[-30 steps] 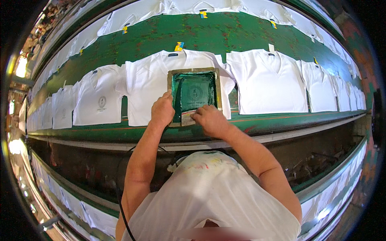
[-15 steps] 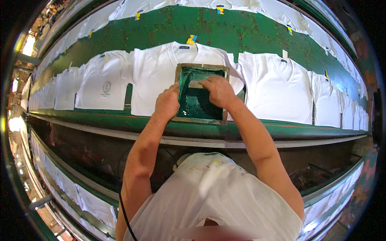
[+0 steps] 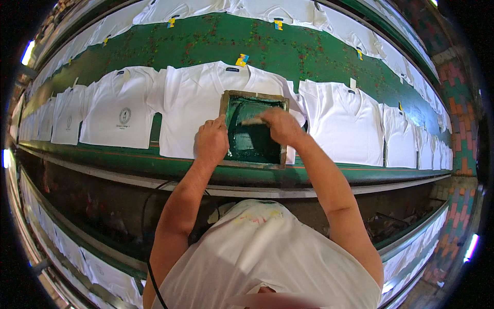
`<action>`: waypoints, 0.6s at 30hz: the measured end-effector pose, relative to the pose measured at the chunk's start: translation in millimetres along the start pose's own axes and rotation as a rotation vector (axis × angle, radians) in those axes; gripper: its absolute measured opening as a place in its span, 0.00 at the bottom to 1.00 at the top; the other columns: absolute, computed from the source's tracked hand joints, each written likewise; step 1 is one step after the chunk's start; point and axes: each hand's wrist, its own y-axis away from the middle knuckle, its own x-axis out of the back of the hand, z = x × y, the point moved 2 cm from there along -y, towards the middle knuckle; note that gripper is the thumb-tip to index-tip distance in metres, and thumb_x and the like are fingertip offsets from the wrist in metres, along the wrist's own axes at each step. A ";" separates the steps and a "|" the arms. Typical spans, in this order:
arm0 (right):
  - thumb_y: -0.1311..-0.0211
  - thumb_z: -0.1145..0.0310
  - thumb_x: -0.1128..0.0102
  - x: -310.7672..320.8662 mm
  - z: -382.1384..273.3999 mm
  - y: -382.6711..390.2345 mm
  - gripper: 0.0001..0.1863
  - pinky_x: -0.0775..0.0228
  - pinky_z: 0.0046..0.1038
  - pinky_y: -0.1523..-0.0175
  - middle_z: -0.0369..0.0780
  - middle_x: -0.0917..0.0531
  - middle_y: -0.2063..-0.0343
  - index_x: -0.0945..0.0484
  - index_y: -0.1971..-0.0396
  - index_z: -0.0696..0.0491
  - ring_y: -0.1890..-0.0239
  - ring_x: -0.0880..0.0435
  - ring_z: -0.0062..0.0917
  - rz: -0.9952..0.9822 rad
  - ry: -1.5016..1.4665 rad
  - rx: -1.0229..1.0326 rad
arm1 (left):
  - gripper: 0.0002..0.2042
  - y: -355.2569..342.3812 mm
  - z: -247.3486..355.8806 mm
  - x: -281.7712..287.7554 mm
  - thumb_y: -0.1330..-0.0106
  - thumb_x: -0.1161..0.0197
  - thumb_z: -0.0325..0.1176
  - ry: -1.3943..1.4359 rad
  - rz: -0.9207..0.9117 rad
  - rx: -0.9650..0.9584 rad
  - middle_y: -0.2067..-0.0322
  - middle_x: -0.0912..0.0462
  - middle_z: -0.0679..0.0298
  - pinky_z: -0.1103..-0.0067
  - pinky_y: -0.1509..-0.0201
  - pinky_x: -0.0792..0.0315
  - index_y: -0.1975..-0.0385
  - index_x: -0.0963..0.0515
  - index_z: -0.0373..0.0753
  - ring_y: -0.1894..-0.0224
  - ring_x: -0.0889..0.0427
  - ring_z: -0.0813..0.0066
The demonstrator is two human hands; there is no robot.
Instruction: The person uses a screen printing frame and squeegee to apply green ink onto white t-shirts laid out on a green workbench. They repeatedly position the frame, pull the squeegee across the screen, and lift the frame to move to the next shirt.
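A framed printing screen, its mesh dark green with wet ink smears, lies over the right part of a white T-shirt. My left hand is closed on the left side of its frame. Inside the frame my right hand grips a squeegee with a pale handle, blurred at its tip. The fingers of that hand hide the squeegee's right end. What lies beneath the mesh cannot be seen.
A long green table carries rows of white T-shirts. To the left a shirt bears a small dark round print; to the right lies a plain one. Yellow and blue tags stick out at collars. A black cable hangs by my left arm.
The squeegee and my right hand have shifted slightly within the frame. My left hand stays on the frame's left side. The whole view has tilted and moved a little.
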 end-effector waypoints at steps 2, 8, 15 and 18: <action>0.45 0.82 0.40 4.6 15.1 -18.1 0.28 0.20 0.50 0.39 0.51 0.10 0.50 0.13 0.43 0.50 0.45 0.12 0.51 0.031 0.101 -0.103 | 0.14 8.2 2.7 -4.7 0.30 0.33 0.28 0.038 0.100 0.007 0.41 0.13 0.51 0.56 0.41 0.22 0.48 0.12 0.31 0.48 0.16 0.48; 0.46 0.80 0.38 -2.4 -12.1 -3.6 0.29 0.18 0.49 0.43 0.50 0.10 0.54 0.12 0.42 0.47 0.51 0.11 0.51 0.003 0.087 -0.130 | 0.14 17.9 -3.3 -30.3 0.28 0.33 0.26 0.213 0.191 0.074 0.41 0.13 0.50 0.56 0.38 0.22 0.46 0.13 0.29 0.47 0.16 0.46; 0.48 0.79 0.34 -16.5 -79.6 44.6 0.29 0.19 0.45 0.44 0.48 0.11 0.57 0.13 0.42 0.52 0.53 0.12 0.47 -0.020 0.056 -0.077 | 0.13 22.9 -4.2 -40.7 0.30 0.31 0.26 0.301 0.293 0.138 0.42 0.12 0.51 0.58 0.37 0.22 0.48 0.11 0.31 0.44 0.15 0.47; 0.50 0.79 0.32 -21.7 -98.9 63.0 0.30 0.20 0.44 0.42 0.44 0.11 0.54 0.13 0.41 0.51 0.51 0.12 0.43 -0.031 0.072 -0.074 | 0.16 22.8 -6.2 -42.1 0.29 0.31 0.26 0.296 0.274 0.146 0.40 0.12 0.51 0.57 0.33 0.23 0.43 0.13 0.32 0.40 0.16 0.47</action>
